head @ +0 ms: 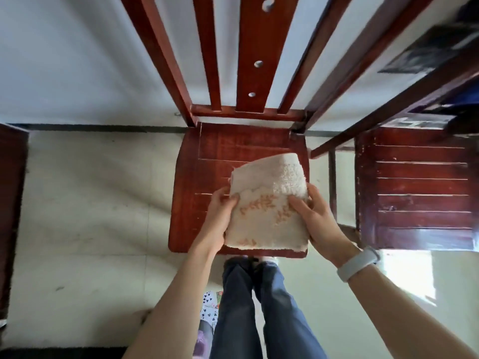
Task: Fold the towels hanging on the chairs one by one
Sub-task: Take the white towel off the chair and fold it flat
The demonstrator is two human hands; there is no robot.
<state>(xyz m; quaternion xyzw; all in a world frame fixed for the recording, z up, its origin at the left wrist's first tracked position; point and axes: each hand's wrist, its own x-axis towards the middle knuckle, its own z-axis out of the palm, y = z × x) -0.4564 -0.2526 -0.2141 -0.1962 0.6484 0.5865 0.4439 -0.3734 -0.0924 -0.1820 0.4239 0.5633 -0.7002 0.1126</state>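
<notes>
A cream towel [267,218] with faint orange pattern is folded into a small thick rectangle, held just above the seat of the middle red-brown wooden chair [207,161]. My left hand [220,216] grips its left edge, thumb on top. My right hand [313,218] grips its right edge, thumb pressed on the upper face. The towel's far end curls upward. No towel hangs on the slatted chair back [252,55].
A second wooden chair [420,187] stands close on the right, and part of another [11,193] at the left edge. Pale floor lies around them. My legs in blue trousers [259,307] stand before the seat, with playing cards [210,304] on the floor.
</notes>
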